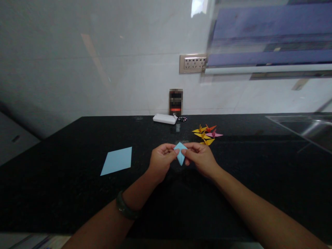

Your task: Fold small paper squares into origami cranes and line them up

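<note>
A small light-blue folded paper in a kite shape is held up between both hands, its long point toward me. My left hand pinches its left edge, thumb on the front and fingers behind. From the other side, my right hand grips the right edge the same way, its thumb pressed on the front. The fingers behind the paper are partly hidden. Off to the left, a flat light-blue paper sheet lies on the dark countertop. Several folded paper cranes, yellow, orange and pink, sit beyond my right hand.
A white power bank with a beaded strap lies near the wall. Behind it a blurred-out phone-like object leans upright. A socket panel is on the wall, and a metal sink is set in at the right.
</note>
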`<state>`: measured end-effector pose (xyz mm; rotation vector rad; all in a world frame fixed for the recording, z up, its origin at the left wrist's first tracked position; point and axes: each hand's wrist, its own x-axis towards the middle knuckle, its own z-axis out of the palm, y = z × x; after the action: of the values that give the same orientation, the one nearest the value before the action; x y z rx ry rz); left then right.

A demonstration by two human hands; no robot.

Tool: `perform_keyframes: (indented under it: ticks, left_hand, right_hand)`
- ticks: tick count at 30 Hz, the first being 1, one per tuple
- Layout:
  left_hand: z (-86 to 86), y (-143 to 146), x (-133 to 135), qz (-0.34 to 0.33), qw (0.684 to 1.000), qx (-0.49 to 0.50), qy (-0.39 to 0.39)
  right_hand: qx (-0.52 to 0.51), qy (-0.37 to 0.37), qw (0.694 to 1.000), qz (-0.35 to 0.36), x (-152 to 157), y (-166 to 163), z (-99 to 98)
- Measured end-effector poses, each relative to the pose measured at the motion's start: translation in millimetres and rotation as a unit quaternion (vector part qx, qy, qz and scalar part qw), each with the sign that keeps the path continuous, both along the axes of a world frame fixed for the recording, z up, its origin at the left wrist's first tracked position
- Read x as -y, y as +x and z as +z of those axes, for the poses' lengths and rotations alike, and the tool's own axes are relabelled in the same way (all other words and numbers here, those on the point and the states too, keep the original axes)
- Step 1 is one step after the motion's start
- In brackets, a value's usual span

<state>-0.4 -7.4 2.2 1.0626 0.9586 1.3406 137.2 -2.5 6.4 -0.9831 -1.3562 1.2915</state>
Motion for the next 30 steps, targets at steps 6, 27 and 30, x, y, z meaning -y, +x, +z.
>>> perform_keyframes:
  ticks: [6, 27, 30]
  left_hand:
    - [0.3, 1, 0, 0.015, 1.0, -0.012, 0.013]
    - [1.7, -3, -1, -0.039, 0.998, 0.014, -0.039]
    - [3.1, -3, 0, -0.066, 0.996, 0.039, -0.054]
  right_hand:
    - [-0.038, -0.008, 0.999, -0.002, -1, -2, -2.2]
    - [0.062, 0.174, 0.982, -0.04, 3, 6, 3.5]
    - [0.064, 0.223, 0.973, -0.003, 1, 9, 3.0]
